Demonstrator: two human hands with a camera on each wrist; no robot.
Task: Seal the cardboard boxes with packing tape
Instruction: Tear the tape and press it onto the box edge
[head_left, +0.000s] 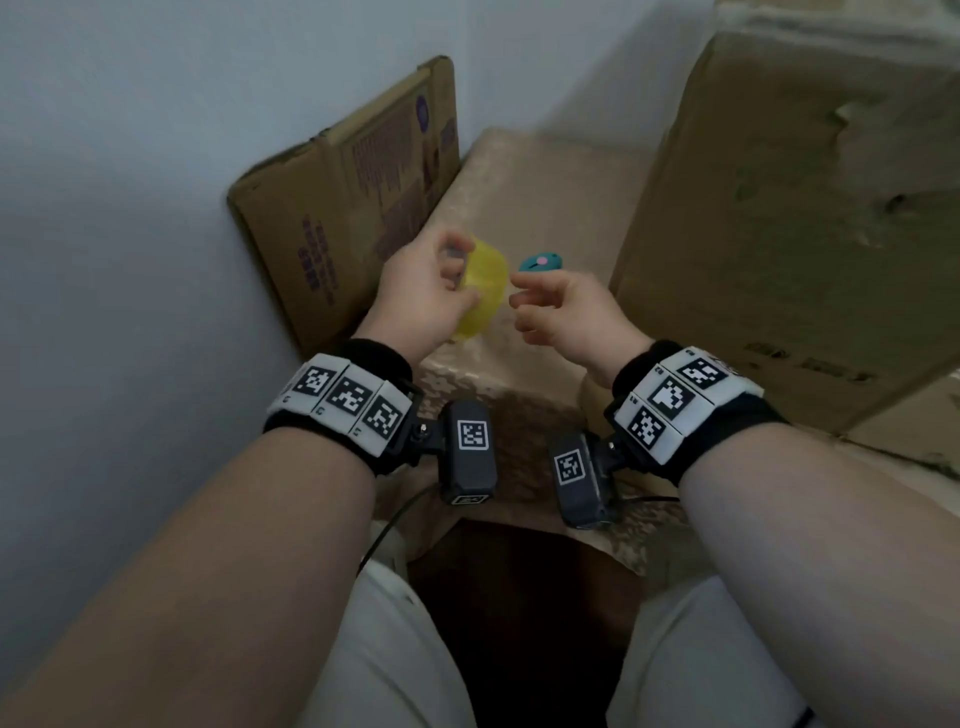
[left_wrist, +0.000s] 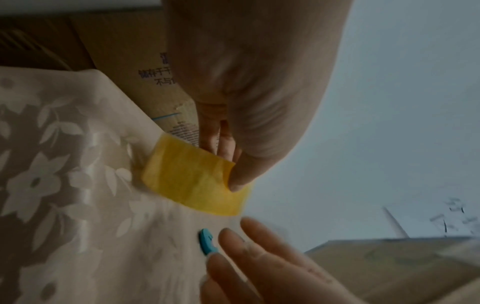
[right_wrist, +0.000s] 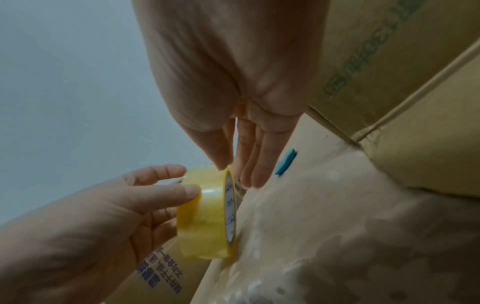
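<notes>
Cardboard boxes: one large (head_left: 789, 208) at right of frame, one flattened (head_left: 343, 208) leaning upper left. Left hand (head_left: 415, 291) grips the yellow tape roll (head_left: 483, 286) at centre; right hand (head_left: 566, 317), fingers loosely extended, touches its edge. Small teal object (head_left: 540, 261) lies just behind.

Dim, soft light; wrist views motion-blurred, edges warped.

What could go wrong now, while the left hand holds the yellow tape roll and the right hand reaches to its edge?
1. The right hand touches the tape roll with nearly straight fingers; no free tape end is visible, so finding it may take several tries.
2. The left hand holds the roll above the patterned cloth; if it slips, it may roll away.
3. The small teal tool lies just behind the hands and might be knocked.
</notes>
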